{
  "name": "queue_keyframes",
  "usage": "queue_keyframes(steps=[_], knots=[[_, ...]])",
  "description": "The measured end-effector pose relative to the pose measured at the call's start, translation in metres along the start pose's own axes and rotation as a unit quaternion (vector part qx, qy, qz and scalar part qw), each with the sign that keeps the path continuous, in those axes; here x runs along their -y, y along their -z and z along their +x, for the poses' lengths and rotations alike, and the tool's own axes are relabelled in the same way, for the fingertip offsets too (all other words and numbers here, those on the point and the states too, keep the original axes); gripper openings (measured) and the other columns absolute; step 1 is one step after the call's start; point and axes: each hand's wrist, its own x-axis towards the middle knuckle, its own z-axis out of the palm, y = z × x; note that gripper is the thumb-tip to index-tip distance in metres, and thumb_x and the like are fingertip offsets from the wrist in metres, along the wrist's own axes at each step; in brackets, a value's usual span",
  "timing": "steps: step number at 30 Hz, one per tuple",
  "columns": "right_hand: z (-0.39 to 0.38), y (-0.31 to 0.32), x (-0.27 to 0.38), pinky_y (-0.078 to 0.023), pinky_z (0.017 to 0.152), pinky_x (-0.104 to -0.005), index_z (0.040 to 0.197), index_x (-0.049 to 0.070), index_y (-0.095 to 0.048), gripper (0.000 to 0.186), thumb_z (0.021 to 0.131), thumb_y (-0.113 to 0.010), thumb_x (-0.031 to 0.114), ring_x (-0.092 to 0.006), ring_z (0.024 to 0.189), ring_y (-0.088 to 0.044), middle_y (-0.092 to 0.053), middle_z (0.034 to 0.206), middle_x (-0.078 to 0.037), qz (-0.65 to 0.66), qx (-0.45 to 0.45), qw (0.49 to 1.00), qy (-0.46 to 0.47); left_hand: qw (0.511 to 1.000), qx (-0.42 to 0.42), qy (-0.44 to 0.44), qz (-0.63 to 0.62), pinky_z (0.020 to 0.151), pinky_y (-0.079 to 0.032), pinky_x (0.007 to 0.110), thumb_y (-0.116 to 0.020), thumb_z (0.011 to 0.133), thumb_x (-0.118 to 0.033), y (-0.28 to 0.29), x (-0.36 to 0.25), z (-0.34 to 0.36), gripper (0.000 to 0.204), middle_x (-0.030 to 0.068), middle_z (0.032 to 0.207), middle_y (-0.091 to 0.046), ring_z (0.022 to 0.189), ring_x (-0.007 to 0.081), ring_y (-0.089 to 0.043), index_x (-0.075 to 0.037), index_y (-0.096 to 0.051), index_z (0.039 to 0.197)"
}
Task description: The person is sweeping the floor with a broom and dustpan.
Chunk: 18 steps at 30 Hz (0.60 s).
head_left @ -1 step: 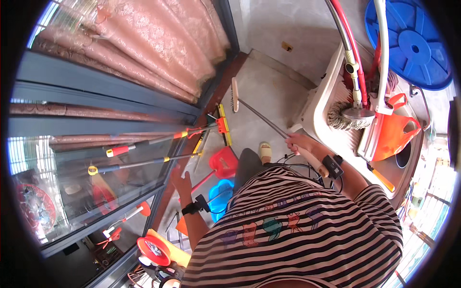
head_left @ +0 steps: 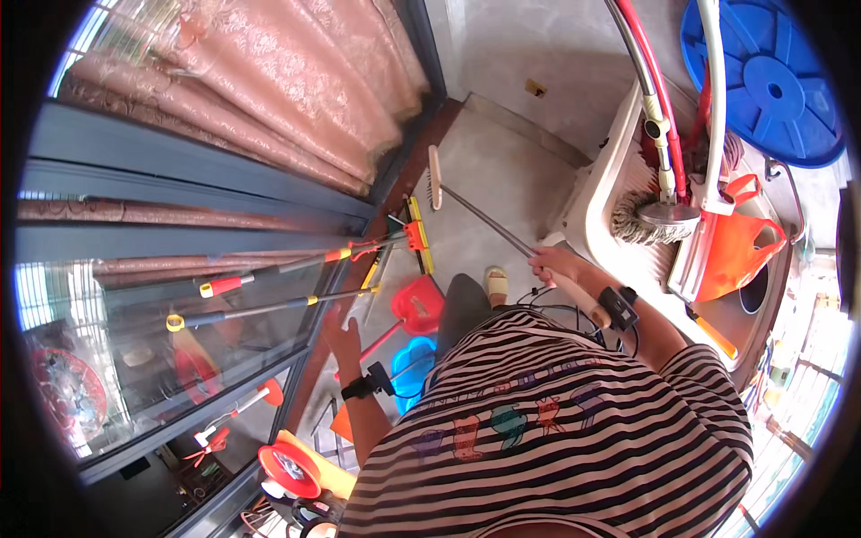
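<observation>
My right hand (head_left: 556,264) is wrapped round the handle of a long-handled scrub brush (head_left: 489,220). The grip end runs back under my forearm, and the pale head with its bristles hangs over the floor near the door frame. Beside the glass door my left hand (head_left: 343,342) is raised, fingers apart, holding nothing. Close to it are a red dustpan (head_left: 419,305) and a blue dustpan-like plastic piece (head_left: 413,363). Two poles lean against the glass: a red-and-grey one (head_left: 278,271) with a yellow-edged squeegee head (head_left: 415,235), and a blue-grey one (head_left: 260,311).
On the right stands a pale washing sink (head_left: 599,224) holding a string mop (head_left: 639,224) and an orange-red bag (head_left: 740,255). A blue round lid (head_left: 762,81) is behind it. Pink curtains (head_left: 296,81) hang behind the glass. A red reel (head_left: 290,469) is at lower left.
</observation>
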Motion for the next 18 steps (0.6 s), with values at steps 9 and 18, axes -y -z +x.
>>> queue_keyframes(steps=[9, 18], knots=[[0.095, -0.015, 0.052, -0.038, 0.035, -0.0224, 0.090, 0.005, -0.044, 0.013, 0.087, -0.056, 0.010, -0.0069, 0.044, -0.045, -0.048, 0.063, -0.002, -0.012, 0.043, 0.999, 0.011, 0.976, 0.182, -0.060, -0.103, 0.096, -0.040, 0.037, -0.054, 0.079, -0.015, -0.039, -0.073, 0.100, 0.037, 0.0181, 0.114, -0.058, 0.112, 0.0303, -0.053, -0.001, -0.056, 0.114], [0.121, 0.026, 0.062, -0.038, 0.036, -0.0217, 0.085, 0.008, -0.043, 0.014, 0.088, -0.055, 0.014, -0.0066, 0.044, -0.043, -0.046, 0.062, 0.000, 0.123, -0.095, 0.986, 0.065, 0.920, 0.323, -0.061, -0.213, 0.088, -0.046, 0.033, -0.053, 0.082, -0.008, -0.076, -0.075, 0.250, 0.036, 0.0175, 0.112, -0.060, 0.102, 0.0242, -0.059, 0.002, -0.054, 0.116]])
